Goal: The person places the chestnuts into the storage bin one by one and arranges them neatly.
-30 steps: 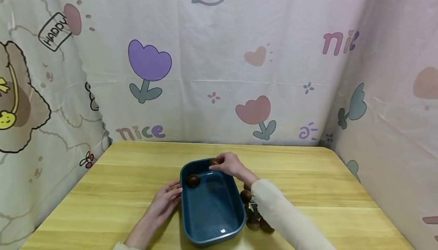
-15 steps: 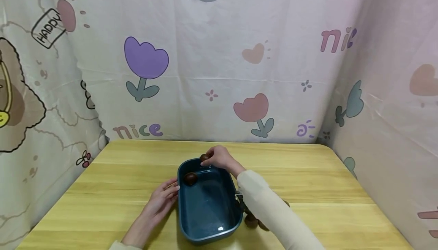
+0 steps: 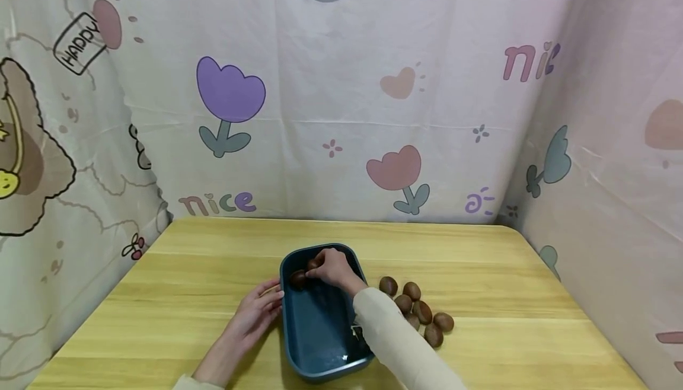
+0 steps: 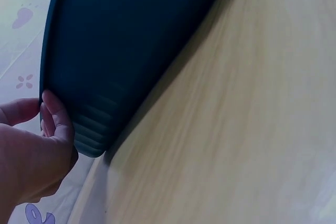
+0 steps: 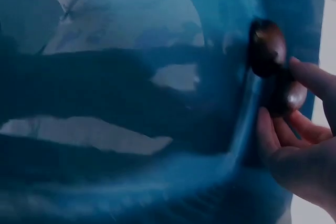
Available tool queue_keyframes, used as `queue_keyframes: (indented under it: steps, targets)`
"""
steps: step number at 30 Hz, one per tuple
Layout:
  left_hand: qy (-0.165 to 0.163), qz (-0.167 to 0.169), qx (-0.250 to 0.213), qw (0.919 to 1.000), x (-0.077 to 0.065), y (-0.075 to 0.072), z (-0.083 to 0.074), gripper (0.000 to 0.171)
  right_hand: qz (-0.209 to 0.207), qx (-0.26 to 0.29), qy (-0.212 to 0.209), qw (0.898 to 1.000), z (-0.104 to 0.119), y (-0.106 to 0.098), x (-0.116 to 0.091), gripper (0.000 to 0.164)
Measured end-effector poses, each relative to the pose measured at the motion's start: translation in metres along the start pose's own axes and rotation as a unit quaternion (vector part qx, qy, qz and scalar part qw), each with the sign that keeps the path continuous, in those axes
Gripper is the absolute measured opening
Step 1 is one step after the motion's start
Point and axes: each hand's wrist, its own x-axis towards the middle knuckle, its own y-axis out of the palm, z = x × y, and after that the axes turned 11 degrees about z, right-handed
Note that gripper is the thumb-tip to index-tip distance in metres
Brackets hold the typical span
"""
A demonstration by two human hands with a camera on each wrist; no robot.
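Note:
A deep blue rectangular box stands open-topped on the table. My left hand is at its left side; in the left wrist view, thumb and bent fingers meet at the box's rim. Inside the box, near the far left corner, my right hand pinches a brown chestnut between thumb and fingers. Right beside it, against the left wall, lies another chestnut. The right wrist view shows the two nuts end to end, the held one partly covered by fingers.
Several loose chestnuts lie in a group on the table right of the box, partly behind the right sleeve. The wooden table is backed and flanked by a printed cloth.
My right hand has carried its chestnut from over the far rim down into the box, beside the other nut. The right arm shifted left, uncovering the loose chestnuts. My left hand has stayed put.

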Motion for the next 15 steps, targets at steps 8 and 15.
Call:
queue_keyframes:
  steps: [8,15]
  targets:
    - [0.002,0.008,0.001,1.0,0.0,0.0,-0.001,0.039,-0.033,-0.011,0.01,0.999,-0.008,0.009,0.001,0.027]
    - [0.003,0.009,-0.003,1.0,-0.001,0.0,-0.001,0.039,-0.036,-0.024,0.013,0.999,-0.011,0.01,0.002,0.026]
